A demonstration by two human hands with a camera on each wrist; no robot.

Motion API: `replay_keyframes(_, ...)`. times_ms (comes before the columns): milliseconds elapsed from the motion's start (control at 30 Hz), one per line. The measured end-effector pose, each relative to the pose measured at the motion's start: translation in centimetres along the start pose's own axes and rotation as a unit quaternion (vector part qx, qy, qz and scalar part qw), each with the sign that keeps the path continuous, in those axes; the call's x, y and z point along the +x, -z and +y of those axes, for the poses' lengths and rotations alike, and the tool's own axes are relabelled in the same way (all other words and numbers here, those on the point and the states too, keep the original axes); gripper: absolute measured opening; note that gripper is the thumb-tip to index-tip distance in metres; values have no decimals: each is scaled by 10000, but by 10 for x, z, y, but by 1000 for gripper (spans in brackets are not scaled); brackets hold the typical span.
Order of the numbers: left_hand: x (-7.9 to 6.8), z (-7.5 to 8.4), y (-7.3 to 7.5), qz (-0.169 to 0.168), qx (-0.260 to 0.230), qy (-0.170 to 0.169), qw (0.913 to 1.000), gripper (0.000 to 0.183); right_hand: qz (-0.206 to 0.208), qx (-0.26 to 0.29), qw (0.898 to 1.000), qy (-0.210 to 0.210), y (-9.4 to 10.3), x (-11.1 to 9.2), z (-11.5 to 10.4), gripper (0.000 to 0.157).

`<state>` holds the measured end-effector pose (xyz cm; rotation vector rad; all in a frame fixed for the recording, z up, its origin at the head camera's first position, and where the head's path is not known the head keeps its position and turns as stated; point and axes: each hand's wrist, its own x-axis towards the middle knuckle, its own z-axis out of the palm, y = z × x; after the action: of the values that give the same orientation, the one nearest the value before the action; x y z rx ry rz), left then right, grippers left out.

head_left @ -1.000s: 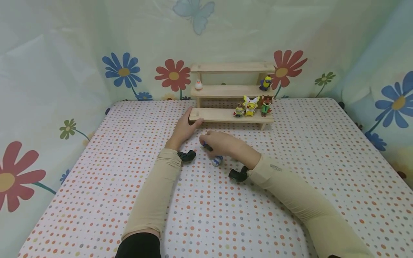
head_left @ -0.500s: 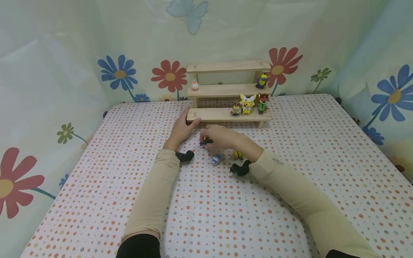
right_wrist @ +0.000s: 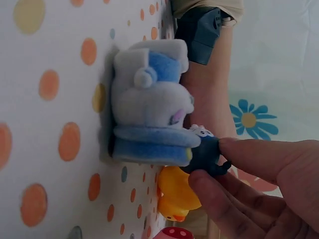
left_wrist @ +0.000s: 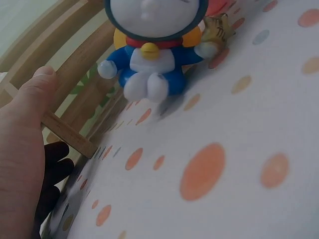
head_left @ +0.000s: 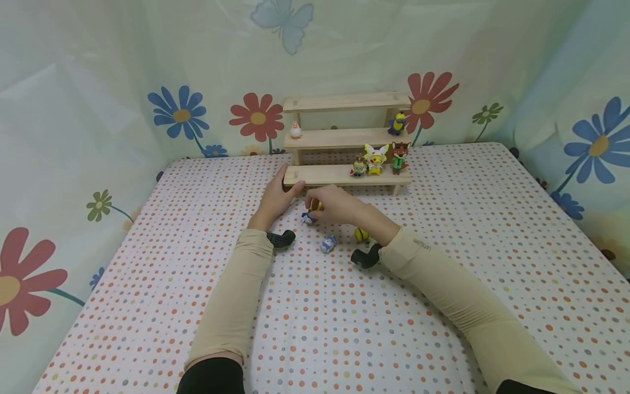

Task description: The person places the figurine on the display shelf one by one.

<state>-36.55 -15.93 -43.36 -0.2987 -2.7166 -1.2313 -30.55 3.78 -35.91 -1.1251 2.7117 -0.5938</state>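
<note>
My left hand (head_left: pixel 276 198) grips the left end of the lowest board of a wooden tiered shelf (head_left: pixel 325 176), thumb against its front edge. In the left wrist view its thumb lies over the wood (left_wrist: pixel 71 134). In front of the shelf, my right hand (head_left: pixel 339 204) pinches a small blue-and-white figurine (right_wrist: pixel 203 154) between thumb and fingers, low over the table. The left wrist view shows a blue-and-white figurine (left_wrist: pixel 152 64) with a yellow bell, its head cut off at the top. A blue-and-white plush-like figurine (head_left: pixel 328 243) lies on the table below the hand.
A yellow duck (right_wrist: pixel 180 191) is beyond the held figurine. A yellow figurine (head_left: pixel 361 235) sits by my right wrist. Several figurines, including a fox (head_left: pixel 399 157), stand on the lowest board. A white figurine (head_left: pixel 295 131) and a purple-and-yellow one (head_left: pixel 396 124) occupy the middle board.
The right hand has turned slightly and lifted its fingertips, uncovering more of the blue-and-white figurine. The yellow figurine by the wrist has come into sight. The left hand keeps its grip on the shelf.
</note>
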Motion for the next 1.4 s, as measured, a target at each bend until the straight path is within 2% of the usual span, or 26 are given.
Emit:
replay_keyframes(300, 3, -2, -1, 33, 0, 5, 10000, 96, 197, 160, 9996, -88, -1, 2, 3, 16)
replay_keyframes(600, 3, 0, 1, 34, -20, 24, 10000, 97, 135, -147, 9988, 452, 2, 1, 4, 18)
replay_keyframes(767, 3, 0, 0, 48, 2, 68, 10000, 95, 127, -260, 9991, 318, 1, -1, -4, 21)
replay_keyframes(1000, -1, 3, 0, 11, -31, 116, 9999, 91, -1, -783, 9969, -61, -4, -3, -9, 26)
replay_keyframes(1133, -1, 3, 1, -15, -43, 142, 9999, 91, 16, -964, 9953, -4, -5, -3, -13, 26)
replay_keyframes(1267, -2, 4, 2, 30, -77, 190, 9998, 90, 195, -850, 9959, 233, 1, -3, -13, 24)
replay_keyframes(1400, -2, 4, 1, -91, -128, 150, 9998, 91, 628, -613, 9959, 218, 16, -3, -9, 26)
